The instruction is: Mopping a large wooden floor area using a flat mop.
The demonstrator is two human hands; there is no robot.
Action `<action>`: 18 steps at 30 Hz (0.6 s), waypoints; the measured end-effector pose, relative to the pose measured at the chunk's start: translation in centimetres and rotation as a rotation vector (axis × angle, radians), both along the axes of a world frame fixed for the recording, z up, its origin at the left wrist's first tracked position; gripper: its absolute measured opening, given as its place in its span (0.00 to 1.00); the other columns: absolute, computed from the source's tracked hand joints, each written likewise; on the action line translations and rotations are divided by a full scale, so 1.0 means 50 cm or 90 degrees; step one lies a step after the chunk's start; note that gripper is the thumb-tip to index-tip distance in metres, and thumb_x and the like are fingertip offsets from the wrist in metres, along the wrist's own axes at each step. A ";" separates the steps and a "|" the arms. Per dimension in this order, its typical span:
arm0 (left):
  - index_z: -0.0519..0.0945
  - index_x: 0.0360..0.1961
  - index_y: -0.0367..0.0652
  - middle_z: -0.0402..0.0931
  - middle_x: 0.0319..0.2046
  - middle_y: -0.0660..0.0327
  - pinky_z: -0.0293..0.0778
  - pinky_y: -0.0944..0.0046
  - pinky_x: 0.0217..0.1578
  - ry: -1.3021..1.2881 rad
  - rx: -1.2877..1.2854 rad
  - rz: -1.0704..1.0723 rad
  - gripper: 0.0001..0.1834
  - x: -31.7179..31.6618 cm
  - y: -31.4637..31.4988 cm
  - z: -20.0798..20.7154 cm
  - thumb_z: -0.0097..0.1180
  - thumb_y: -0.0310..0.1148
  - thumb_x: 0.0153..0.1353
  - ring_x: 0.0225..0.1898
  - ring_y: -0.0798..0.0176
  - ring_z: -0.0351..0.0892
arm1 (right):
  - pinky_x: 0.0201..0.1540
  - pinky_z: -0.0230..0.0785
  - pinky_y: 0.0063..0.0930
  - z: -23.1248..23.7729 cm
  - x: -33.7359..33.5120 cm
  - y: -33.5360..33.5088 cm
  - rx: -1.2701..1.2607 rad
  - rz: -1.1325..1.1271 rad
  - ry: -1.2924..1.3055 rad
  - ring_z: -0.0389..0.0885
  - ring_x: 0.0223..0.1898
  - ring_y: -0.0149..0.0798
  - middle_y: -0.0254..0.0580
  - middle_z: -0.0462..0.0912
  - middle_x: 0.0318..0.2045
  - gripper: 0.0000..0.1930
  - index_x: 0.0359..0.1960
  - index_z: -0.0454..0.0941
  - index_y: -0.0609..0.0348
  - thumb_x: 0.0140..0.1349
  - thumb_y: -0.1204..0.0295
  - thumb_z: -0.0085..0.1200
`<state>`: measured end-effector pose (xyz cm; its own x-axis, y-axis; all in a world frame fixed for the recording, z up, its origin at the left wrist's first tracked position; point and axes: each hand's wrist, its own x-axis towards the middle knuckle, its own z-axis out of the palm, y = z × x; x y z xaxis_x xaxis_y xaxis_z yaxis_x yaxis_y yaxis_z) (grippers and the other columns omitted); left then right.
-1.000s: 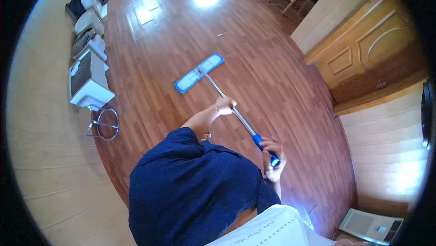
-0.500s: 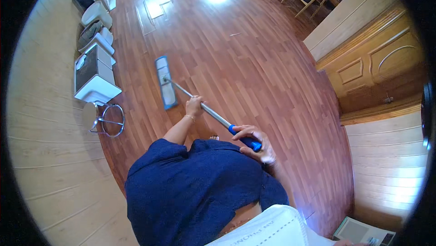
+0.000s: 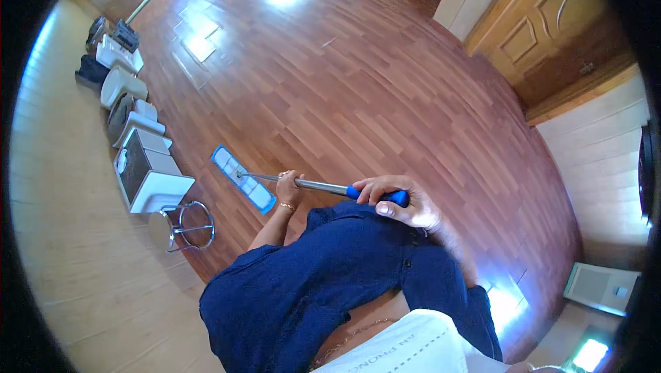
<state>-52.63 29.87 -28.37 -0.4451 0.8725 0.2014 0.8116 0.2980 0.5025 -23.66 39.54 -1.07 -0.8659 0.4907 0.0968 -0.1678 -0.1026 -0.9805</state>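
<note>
A flat mop runs across the front of my body, its metal pole (image 3: 320, 186) slanting out to the left. My left hand (image 3: 289, 189), with a bracelet at the wrist, is closed round the pole partway down. At the upper end my right hand (image 3: 399, 201) grips the blue handle (image 3: 394, 198), its thumb lying near the end. The blue-edged, pale mop head (image 3: 242, 179) rests flat on the wood-look floor (image 3: 358, 118), near the left wall.
Along the left wall stand a chrome-legged round stool (image 3: 186, 227), a white-and-dark cabinet (image 3: 153, 170), a pale rounded seat (image 3: 124, 87) and darker items. To the right are a wooden door (image 3: 544, 25) and a white box-shaped appliance (image 3: 601, 288). Chair legs show at the far top.
The mop head has come nearer to me and turned, and its pole now lies flatter across my front. My view has swung, so the left-wall furniture and door appear shifted.
</note>
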 end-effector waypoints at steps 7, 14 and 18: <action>0.72 0.19 0.42 0.73 0.21 0.53 0.67 0.50 0.33 -0.088 0.109 -0.164 0.15 0.051 0.128 0.045 0.61 0.39 0.52 0.30 0.44 0.73 | 0.56 0.66 0.48 0.063 0.060 -0.009 0.178 -0.110 0.003 0.77 0.51 0.51 0.46 0.83 0.36 0.10 0.32 0.78 0.62 0.54 0.68 0.62; 0.68 0.16 0.42 0.72 0.20 0.54 0.67 0.53 0.34 -0.160 0.065 -0.365 0.17 0.169 0.294 0.054 0.62 0.38 0.49 0.30 0.46 0.72 | 0.56 0.67 0.46 0.088 0.136 -0.044 0.282 -0.224 -0.098 0.78 0.50 0.51 0.45 0.83 0.36 0.09 0.29 0.77 0.60 0.50 0.71 0.65; 0.67 0.16 0.42 0.70 0.19 0.54 0.66 0.54 0.32 -0.153 0.012 -0.521 0.17 0.256 0.379 0.037 0.64 0.36 0.48 0.28 0.48 0.71 | 0.54 0.68 0.45 0.087 0.197 -0.073 0.371 -0.299 -0.174 0.79 0.49 0.51 0.45 0.82 0.37 0.12 0.30 0.77 0.58 0.47 0.69 0.67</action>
<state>-39.81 48.81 -26.51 0.2921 0.9353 0.1998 0.6380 -0.3462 0.6878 -13.81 35.88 3.27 -0.6107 0.7463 0.2646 0.1874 0.4609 -0.8675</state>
